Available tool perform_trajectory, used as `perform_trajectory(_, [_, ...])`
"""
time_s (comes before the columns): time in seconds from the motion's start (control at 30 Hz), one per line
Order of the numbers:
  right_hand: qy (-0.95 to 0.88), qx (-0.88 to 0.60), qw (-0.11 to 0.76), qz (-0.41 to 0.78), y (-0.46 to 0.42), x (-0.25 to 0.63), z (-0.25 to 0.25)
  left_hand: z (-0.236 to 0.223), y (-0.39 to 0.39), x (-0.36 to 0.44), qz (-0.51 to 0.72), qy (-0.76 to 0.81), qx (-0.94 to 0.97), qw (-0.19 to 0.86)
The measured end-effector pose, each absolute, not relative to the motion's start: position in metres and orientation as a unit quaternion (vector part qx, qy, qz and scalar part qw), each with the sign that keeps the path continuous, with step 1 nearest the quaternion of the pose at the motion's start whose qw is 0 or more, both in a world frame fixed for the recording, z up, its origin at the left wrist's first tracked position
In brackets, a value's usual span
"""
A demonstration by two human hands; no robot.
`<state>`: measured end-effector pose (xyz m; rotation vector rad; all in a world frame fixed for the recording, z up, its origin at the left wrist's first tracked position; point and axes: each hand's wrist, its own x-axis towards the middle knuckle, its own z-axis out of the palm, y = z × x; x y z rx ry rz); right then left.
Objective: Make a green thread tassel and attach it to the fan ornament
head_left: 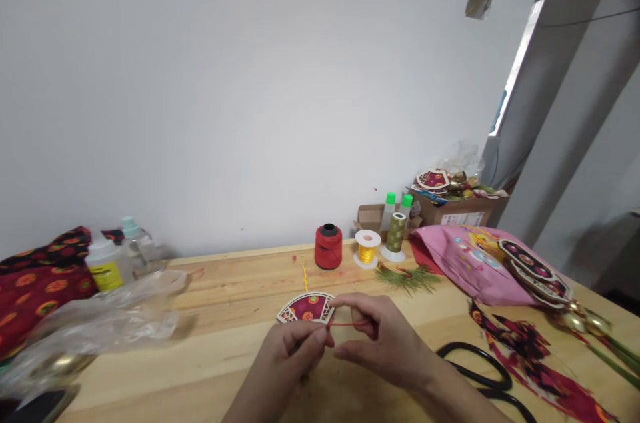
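My left hand (293,353) and my right hand (380,340) meet low in the middle of a wooden table (235,283). Both pinch a thin red thread (345,324) stretched between them. Just beyond the fingers a fan-shaped ornament (306,308) with a red patterned face and pale rim lies flat on the wood. A short orange-yellow thread (304,271) lies past the ornament.
At the back stand a red thread spool (329,246), a yellow spool (367,248) and an olive spool (395,234). Black scissors (480,376) lie to the right, near pink fabric (470,260). A clear plastic bag (95,323), bottles (105,263) and red cloth (35,283) are at the left. A cardboard box (460,206) holds ornaments.
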<state>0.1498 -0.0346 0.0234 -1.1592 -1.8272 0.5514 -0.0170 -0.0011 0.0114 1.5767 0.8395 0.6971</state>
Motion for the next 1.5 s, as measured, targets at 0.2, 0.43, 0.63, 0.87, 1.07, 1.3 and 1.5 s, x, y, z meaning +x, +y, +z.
perform_trajectory(0.2, [-0.783, -0.464, 0.411, 0.057, -0.042, 0.148, 0.027, 0.018, 0.002, -0.02, 0.371, 0.387, 0.65, 0.538])
perform_trajectory(0.43, [-0.835, -0.439, 0.313, -0.104, -0.049, 0.142, 0.026, 0.023, -0.001, -0.021, 0.397, 0.404, 0.664, 0.489])
perform_trajectory(0.63, [-0.835, -0.466, 0.22, -0.193, -0.049, 0.136, 0.031, 0.024, -0.001, -0.021, 0.4, 0.4, 0.69, 0.451])
perform_trajectory(0.87, [-0.865, -0.435, 0.12, -0.222, -0.053, 0.125, 0.043, 0.018, -0.001, -0.022, 0.377, 0.381, 0.789, 0.3])
perform_trajectory(1.07, [-0.907, -0.382, 0.028, -0.175, -0.056, 0.111, 0.089, 0.019, -0.004, -0.022, 0.367, 0.3, 0.845, 0.247])
perform_trajectory(1.3, [-0.913, -0.405, 0.034, 0.026, -0.03, 0.124, 0.135, 0.025, -0.007, -0.024, 0.407, 0.19, 0.884, 0.13])
perform_trajectory(1.5, [-0.882, -0.407, 0.171, 0.165, -0.016, 0.137, 0.118, 0.026, -0.009, -0.027, 0.423, 0.237, 0.862, 0.149])
